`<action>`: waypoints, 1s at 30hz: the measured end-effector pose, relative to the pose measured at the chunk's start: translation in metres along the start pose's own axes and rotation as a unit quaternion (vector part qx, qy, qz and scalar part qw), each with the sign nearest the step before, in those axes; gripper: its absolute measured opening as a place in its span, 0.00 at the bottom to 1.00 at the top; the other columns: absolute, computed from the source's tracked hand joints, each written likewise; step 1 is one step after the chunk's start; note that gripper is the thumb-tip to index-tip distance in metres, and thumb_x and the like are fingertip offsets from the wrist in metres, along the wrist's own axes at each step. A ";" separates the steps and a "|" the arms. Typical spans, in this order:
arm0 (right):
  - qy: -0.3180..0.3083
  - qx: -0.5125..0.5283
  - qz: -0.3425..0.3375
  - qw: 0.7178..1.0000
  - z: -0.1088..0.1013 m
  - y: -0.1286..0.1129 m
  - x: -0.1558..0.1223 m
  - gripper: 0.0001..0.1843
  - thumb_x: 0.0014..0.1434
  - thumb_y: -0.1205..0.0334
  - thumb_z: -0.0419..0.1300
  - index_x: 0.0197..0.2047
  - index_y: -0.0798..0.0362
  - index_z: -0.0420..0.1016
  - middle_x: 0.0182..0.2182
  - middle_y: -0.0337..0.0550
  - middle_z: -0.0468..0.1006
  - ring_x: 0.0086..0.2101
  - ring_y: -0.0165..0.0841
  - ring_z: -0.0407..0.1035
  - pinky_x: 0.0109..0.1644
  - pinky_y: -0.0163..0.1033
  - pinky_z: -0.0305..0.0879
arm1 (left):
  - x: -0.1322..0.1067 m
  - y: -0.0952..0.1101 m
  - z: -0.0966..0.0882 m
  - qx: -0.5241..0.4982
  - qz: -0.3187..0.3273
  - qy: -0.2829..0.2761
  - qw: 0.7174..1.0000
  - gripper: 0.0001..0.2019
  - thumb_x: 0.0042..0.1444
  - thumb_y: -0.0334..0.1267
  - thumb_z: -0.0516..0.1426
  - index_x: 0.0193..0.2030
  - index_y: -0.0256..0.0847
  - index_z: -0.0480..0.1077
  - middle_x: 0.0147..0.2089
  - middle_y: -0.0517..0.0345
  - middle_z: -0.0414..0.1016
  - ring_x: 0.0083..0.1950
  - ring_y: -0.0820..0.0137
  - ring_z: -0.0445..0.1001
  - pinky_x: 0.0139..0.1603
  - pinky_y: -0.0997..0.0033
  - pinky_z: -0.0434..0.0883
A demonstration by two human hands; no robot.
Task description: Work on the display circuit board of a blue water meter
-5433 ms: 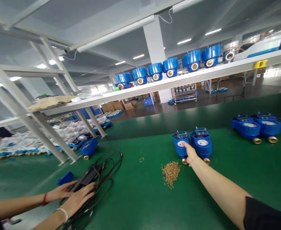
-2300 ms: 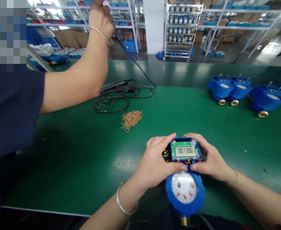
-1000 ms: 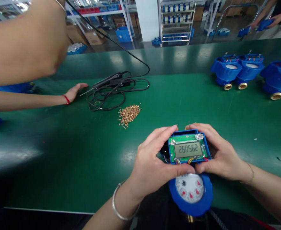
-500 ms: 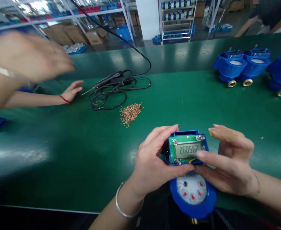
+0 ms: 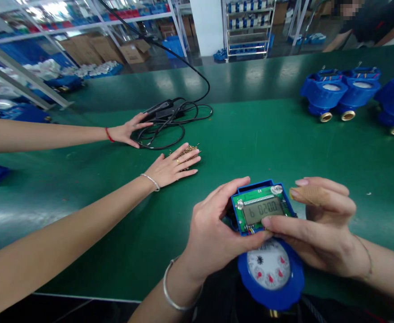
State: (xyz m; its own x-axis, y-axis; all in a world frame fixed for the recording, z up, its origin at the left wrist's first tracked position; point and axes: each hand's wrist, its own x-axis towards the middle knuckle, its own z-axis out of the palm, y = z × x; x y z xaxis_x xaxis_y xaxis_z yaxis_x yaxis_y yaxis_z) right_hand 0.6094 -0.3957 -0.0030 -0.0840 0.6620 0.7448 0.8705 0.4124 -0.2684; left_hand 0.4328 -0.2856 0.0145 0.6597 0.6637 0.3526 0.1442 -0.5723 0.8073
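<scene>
A blue water meter (image 5: 297,280) with red dial pointers stands in front of me, its electronics box tilted up toward me. Inside the box a green circuit board (image 5: 255,196) carries a lit LCD display (image 5: 262,211) with digits on it. My left hand (image 5: 212,224) is wrapped round the box's left side, thumb along the front edge. On the right, my right hand (image 5: 327,229) pinches the box's front edge, one fingertip on the board just below the display. Its other fingers are curled in the air, one wearing a tan bandage.
Another person's hand (image 5: 124,133) reaches the black cable coil and electric screwdriver (image 5: 161,106); a second hand with a bracelet (image 5: 170,169) lies over a pile of brass-coloured screws (image 5: 192,150). Several blue meters (image 5: 329,92) stand at the far right. A further person (image 5: 368,27) is behind the table.
The display's digits have changed and the box is turned slightly. My right fingertip has slid left along the board. The braceleted hand came down onto the screws; the other hand moved right to the cables.
</scene>
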 end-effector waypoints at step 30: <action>-0.027 -0.021 0.027 0.999 -0.006 -0.003 0.014 0.07 0.62 0.65 0.61 0.44 0.45 0.74 0.45 0.44 0.67 0.48 0.41 0.59 0.50 0.53 0.56 | -0.002 0.002 0.005 -0.029 -0.061 0.036 0.997 0.31 0.40 0.34 0.69 0.54 0.43 0.68 0.49 0.51 0.78 0.47 0.60 0.79 0.48 0.59 0.79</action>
State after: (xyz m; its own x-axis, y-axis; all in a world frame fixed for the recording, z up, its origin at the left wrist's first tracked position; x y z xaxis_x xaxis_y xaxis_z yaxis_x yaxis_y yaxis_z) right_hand 0.6086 -0.3919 0.0122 -0.0618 0.7155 0.6959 0.8943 0.3492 -0.2797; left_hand 0.4359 -0.2905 0.0132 0.5852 0.7605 0.2813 0.1762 -0.4579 0.8714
